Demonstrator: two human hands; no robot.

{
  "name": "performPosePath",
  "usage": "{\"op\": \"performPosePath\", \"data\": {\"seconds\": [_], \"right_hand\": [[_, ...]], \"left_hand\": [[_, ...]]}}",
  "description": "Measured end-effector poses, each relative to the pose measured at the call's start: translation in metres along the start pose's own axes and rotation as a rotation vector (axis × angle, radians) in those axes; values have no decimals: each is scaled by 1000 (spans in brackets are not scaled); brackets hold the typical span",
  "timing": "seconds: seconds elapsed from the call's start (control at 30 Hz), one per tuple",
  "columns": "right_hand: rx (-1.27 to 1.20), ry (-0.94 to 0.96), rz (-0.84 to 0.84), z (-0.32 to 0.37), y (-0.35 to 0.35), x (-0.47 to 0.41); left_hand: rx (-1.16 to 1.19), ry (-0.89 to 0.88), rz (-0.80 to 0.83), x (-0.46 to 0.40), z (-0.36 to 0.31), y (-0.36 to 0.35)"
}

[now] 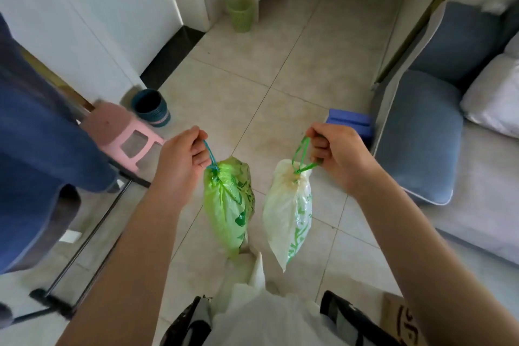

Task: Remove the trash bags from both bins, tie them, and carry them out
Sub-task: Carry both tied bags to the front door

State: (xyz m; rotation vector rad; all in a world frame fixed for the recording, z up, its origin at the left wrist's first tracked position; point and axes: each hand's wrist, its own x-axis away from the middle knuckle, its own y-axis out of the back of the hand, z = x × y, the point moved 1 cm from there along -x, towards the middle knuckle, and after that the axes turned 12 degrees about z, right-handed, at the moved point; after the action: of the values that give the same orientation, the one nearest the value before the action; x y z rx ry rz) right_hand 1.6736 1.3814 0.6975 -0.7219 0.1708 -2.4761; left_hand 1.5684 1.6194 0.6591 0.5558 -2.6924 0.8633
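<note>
green bag (229,205): thin crinkled plastic, translucent. white bag (286,213): same film, printed. floor (280,70): glossy glazed tile. stool (123,135): smooth pink plastic. green bin (241,12): perforated plastic. sofa (421,132): matt blue cloth.

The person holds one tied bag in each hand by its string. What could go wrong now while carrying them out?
1. Each bag hangs only from a thin drawstring: the green bag from the left hand, the white bag from the right hand. A string might slip or tear.
2. The pink stool and dark bin stand near the path; a swinging bag may hit them.
</note>
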Motion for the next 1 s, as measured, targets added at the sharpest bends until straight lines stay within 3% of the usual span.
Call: {"op": "performPosePath", "data": {"seconds": [0.5,1.0], "right_hand": [[-77,99,-267,197,83,-283],[-139,106,-159,376,225,-546]], "left_hand": [[-59,125,165,-359,-117,-88],[-42,134,175,-695,-188,-219]]}}
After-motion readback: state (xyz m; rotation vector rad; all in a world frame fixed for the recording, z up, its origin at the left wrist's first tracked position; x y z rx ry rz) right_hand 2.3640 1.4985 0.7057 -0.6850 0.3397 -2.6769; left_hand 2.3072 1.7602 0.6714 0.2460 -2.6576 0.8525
